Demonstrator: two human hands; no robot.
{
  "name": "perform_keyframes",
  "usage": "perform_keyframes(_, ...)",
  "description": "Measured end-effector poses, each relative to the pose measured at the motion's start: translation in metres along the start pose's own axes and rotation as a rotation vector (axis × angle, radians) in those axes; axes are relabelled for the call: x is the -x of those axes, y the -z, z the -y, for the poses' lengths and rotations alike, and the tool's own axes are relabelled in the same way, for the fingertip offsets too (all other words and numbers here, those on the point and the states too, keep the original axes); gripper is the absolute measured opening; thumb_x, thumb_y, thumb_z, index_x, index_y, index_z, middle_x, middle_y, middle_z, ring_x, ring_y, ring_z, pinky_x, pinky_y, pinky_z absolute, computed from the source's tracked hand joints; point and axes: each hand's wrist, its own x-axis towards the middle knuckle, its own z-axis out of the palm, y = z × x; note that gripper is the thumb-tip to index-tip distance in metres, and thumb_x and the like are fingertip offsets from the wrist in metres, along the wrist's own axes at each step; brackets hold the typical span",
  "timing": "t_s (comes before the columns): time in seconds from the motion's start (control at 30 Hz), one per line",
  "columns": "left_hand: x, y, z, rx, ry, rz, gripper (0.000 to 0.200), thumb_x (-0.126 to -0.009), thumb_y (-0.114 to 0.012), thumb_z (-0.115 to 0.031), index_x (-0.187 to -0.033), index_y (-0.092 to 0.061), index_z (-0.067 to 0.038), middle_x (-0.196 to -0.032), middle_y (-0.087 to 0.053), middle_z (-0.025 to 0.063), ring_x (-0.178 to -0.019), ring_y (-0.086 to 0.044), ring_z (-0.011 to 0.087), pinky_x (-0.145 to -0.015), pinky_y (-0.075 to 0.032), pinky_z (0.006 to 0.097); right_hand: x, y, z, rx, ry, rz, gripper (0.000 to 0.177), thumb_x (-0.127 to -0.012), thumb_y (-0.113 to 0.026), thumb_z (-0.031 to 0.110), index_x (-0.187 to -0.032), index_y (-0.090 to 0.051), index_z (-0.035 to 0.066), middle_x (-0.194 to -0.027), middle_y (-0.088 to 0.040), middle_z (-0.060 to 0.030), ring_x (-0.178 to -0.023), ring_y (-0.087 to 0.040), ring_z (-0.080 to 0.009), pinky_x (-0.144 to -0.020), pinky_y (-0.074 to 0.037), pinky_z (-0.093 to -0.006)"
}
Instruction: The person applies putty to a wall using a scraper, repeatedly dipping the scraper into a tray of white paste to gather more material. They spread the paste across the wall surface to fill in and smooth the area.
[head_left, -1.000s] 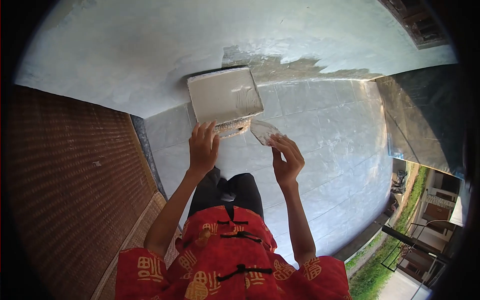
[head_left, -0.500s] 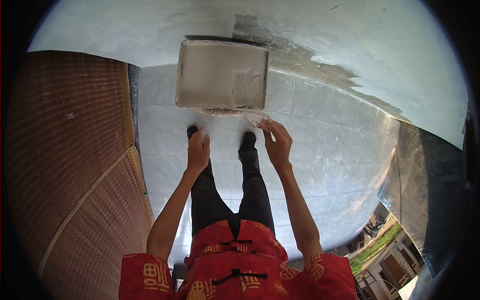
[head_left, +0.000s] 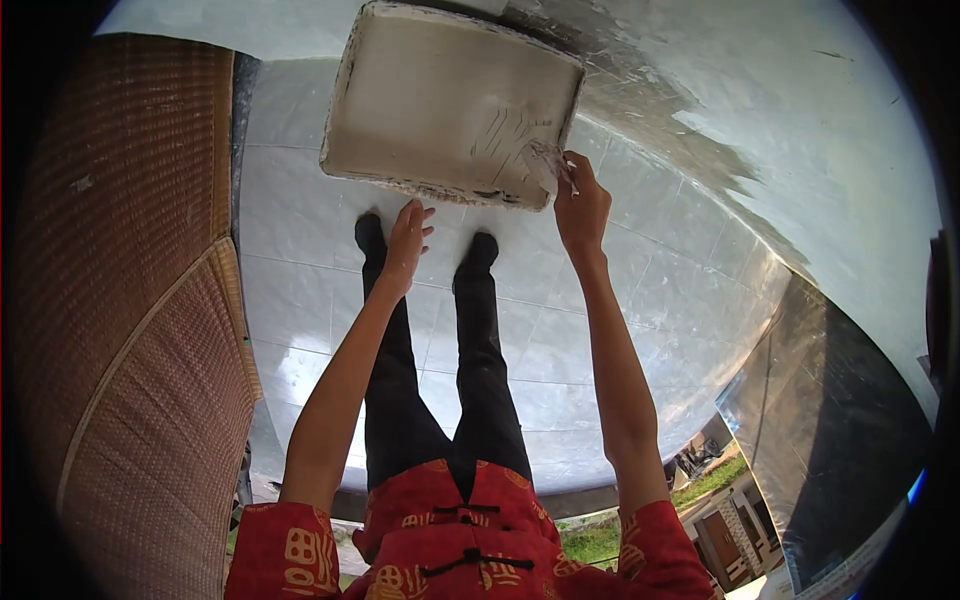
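A rectangular tray [head_left: 345, 95] filled with smooth greyish paste is in front of me, with scrape marks near its right side. In my right hand [head_left: 583, 205] is a paste-coated scraper [head_left: 543, 160], its blade over the tray's lower right corner. My left hand [head_left: 405, 245] is just below the tray's near edge, its fingers apart and nothing in them; whether a fingertip touches the rim cannot be made out.
Woven brown panels [head_left: 130, 180] stand on the left. A wall [head_left: 800, 110] with a rough grey patch [head_left: 670, 130] runs across the top and right. Grey floor tiles [head_left: 290, 220] lie underfoot. A dark sheet [head_left: 830, 400] hangs at the right.
The tray appears higher, larger and tilted in view. My right hand has moved up with the scraper, from below the tray's edge to over its corner. My left hand has moved nearer the tray.
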Motion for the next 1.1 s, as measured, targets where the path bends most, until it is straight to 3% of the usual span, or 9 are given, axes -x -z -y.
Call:
perform_keyframes(0.23, -0.008, -0.001, -0.006, 0.003, -0.020, 0.039, 0.076, -0.093, -0.042, -0.063, -0.148, -0.028, -0.012, -0.143, -0.047, 0.0095, -0.126, -0.049, 0.0293, -0.100, -0.037, 0.0461, 0.006, -0.023, 0.006, 0.175, 0.028, -0.044, 0.026, -0.086, -0.059, 0.003, -0.111, -0.059, 0.012, -0.091, -0.070, -0.0136, -0.080, -0.068, -0.0307, -0.065, -0.052, -0.0388)
perform_keyframes(0.43, -0.019, -0.009, -0.009, 0.092, -0.039, 0.073, 0.078, -0.092, -0.045, -0.062, -0.148, -0.029, -0.010, -0.144, -0.044, 0.0123, -0.125, -0.051, 0.0270, -0.101, -0.038, 0.0446, 0.026, -0.040, 0.013, 0.300, 0.231, -0.033, 0.031, -0.079, -0.059, -0.004, -0.104, -0.064, 0.013, -0.094, -0.071, -0.0063, -0.078, -0.068, -0.0242, -0.062, -0.054, -0.0352)
perform_keyframes(0.57, -0.023, -0.014, -0.008, 0.163, -0.034, 0.068, 0.071, -0.093, -0.048, -0.060, -0.139, -0.039, -0.007, -0.140, -0.046, 0.0125, -0.124, -0.052, 0.0249, -0.099, -0.039, 0.0442, 0.041, -0.040, 0.017, 0.272, 0.300, -0.012, 0.026, -0.082, -0.064, 0.000, -0.103, -0.067, 0.014, -0.084, -0.071, -0.0078, -0.070, -0.067, -0.0244, -0.059, -0.052, -0.0342)
perform_keyframes(0.8, -0.024, -0.019, -0.007, 0.197, -0.037, 0.009, 0.056, -0.096, -0.050, -0.050, -0.130, -0.047, -0.007, -0.128, -0.055, 0.0090, -0.116, -0.056, 0.0224, -0.091, -0.041, 0.0452, 0.040, -0.028, 0.015, 0.204, 0.289, 0.118, 0.025, -0.082, -0.063, 0.001, -0.102, -0.065, 0.015, -0.087, -0.071, -0.0046, -0.074, -0.068, -0.0230, -0.059, -0.053, -0.0341)
perform_keyframes(0.9, -0.026, -0.017, -0.007, 0.162, -0.015, 0.034, 0.053, -0.096, -0.048, -0.053, -0.128, -0.049, -0.010, -0.127, -0.053, 0.0050, -0.120, -0.055, 0.0192, -0.093, -0.041, 0.0413, 0.022, -0.024, 0.017, 0.119, 0.193, 0.210, 0.020, -0.085, -0.061, 0.006, -0.103, -0.065, 0.015, -0.080, -0.070, -0.0076, -0.071, -0.068, -0.0268, -0.060, -0.052, -0.0366)
perform_keyframes(1.1, -0.029, -0.024, -0.005, 0.168, -0.024, 0.009, 0.047, -0.098, -0.046, -0.049, -0.123, -0.050, -0.010, -0.127, -0.057, 0.0051, -0.120, -0.055, 0.0185, -0.093, -0.040, 0.0427, -0.004, -0.018, 0.015, 0.158, 0.122, 0.398, 0.024, -0.083, -0.061, 0.004, -0.104, -0.065, 0.015, -0.078, -0.070, -0.0096, -0.072, -0.068, -0.0295, -0.064, -0.053, -0.0383)
